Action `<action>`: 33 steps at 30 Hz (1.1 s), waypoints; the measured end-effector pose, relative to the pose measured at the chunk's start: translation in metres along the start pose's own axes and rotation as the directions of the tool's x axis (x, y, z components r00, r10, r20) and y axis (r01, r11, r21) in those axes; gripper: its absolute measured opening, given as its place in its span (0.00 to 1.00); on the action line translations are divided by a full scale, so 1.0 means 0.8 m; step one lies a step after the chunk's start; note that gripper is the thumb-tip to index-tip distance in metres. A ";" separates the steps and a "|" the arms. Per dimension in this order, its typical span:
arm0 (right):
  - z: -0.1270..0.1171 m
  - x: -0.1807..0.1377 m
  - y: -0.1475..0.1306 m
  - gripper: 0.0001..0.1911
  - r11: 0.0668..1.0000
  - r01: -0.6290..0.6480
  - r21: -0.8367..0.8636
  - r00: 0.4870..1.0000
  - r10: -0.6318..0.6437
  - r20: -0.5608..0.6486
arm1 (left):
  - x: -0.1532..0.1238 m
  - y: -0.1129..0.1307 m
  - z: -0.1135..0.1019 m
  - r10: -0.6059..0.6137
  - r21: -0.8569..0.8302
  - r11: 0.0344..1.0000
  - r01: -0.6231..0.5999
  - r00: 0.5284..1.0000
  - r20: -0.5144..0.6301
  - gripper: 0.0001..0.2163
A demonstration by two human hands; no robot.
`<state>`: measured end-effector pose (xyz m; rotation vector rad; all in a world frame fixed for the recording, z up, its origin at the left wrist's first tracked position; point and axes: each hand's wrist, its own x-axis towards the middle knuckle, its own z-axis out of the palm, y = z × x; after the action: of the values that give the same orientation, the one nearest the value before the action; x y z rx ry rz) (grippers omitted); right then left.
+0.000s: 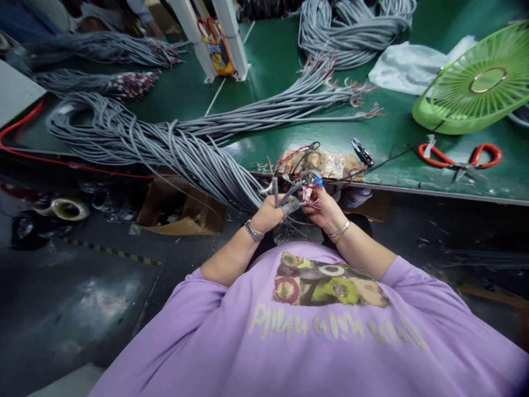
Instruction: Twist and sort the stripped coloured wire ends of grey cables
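My left hand (269, 214) is closed around the ends of several grey cables (276, 190) at the front edge of the bench. Close beside it, my right hand (324, 209) pinches among thin coloured wires (308, 190) that fan out of the cable ends. Blue tape or a blue finger cover (317, 182) shows at its fingertips; I cannot tell which. A long bundle of grey cables (185, 154) runs from the left over the bench edge down to my left hand. Behind the hands lies a taped cardboard piece (330, 164) with wires on it.
Small snips (362, 151) and red-handled scissors (460, 160) lie on the green bench (268, 60) to the right. A green fan (475, 82) stands behind them. More grey cable coils (351, 27) lie at the back. An open cardboard box (182, 212) sits below the bench, left.
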<state>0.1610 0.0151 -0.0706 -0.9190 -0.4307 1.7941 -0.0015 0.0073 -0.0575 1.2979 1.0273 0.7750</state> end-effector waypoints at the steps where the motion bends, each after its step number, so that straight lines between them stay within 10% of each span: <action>1: 0.000 -0.002 0.000 0.31 1.000 -0.017 0.006 1.000 0.017 0.002 | -0.001 0.002 -0.001 0.001 -0.006 1.000 -0.001 1.000 0.006 0.24; 12: -0.028 -0.015 0.007 0.33 0.997 -0.078 -0.026 0.995 0.079 0.053 | -0.041 0.008 -0.037 0.005 0.039 0.999 -0.013 0.981 0.196 0.21; 33: -0.007 -0.003 -0.013 0.30 0.995 -0.058 -0.080 0.998 0.059 0.007 | -0.009 0.001 -0.003 0.057 -0.104 0.993 -0.056 0.998 0.006 0.23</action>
<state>0.1723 0.0168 -0.0664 -0.9877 -0.4893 1.8463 -0.0067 0.0020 -0.0552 1.2443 0.9347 0.8539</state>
